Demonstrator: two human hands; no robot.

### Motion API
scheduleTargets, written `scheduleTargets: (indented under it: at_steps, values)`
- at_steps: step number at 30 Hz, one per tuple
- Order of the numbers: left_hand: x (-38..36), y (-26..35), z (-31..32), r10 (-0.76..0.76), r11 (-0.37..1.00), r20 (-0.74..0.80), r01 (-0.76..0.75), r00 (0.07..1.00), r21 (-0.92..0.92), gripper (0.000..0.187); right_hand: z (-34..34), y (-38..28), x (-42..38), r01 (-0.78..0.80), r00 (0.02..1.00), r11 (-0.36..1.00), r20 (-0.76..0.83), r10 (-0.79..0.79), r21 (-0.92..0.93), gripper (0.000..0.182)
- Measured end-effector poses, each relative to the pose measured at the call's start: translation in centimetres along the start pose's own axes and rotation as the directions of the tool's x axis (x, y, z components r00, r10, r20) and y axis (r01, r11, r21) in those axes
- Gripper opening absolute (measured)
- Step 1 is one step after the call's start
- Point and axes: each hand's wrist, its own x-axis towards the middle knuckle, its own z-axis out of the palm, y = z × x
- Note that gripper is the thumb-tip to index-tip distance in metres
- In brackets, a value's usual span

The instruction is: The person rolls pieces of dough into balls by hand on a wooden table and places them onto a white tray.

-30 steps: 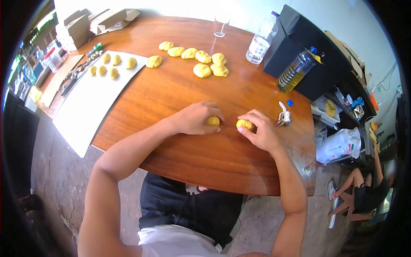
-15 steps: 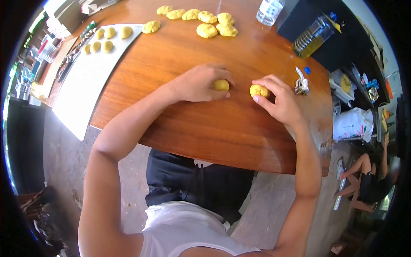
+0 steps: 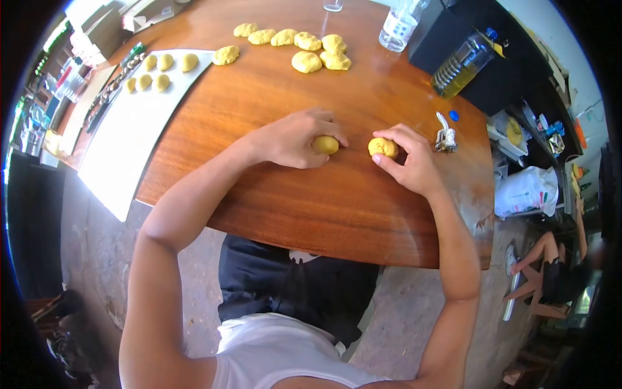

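Since the earlier frame the view has swung a little, so both hands sit slightly lower in the picture while each keeps its dough ball in place on the wooden counter (image 3: 311, 207). At centre frame the left hand (image 3: 295, 138) has its grip curled over a yellow dough ball (image 3: 325, 144), and just to the right, apart from it, the right hand (image 3: 409, 163) has its grip pinched around a second dough ball (image 3: 383, 147). Toward the upper left lies a white board (image 3: 129, 136) with small dough pieces (image 3: 159, 71), a cluster of dough lumps (image 3: 304, 48) sits at top centre, an oil bottle (image 3: 461, 63) stands at upper right, and a small metal tool (image 3: 444, 136) lies beside the right hand.
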Motion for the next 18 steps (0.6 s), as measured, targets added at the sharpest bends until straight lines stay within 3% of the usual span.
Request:
scheduleTargets:
  at_steps: [5,9,18]
  values:
    - [0.03,-0.15,0.62,-0.036,0.998,-0.054,0.032,0.998,-0.062,0.028,0.57,-0.12,0.07,-0.012,0.995,1.000,-0.095,0.011,-0.012,0.034]
    - [0.00,-0.01,0.57,-0.051,0.997,-0.046,0.048,0.998,-0.053,0.028,0.59,-0.44,0.02,-0.074,0.993,0.997,-0.085,0.076,0.021,0.033]
    - [-0.07,0.25,0.50,-0.092,0.995,-0.010,0.092,0.996,-0.027,0.030,0.68,-0.03,0.04,-0.038,0.997,0.996,-0.059,0.043,0.081,0.029]
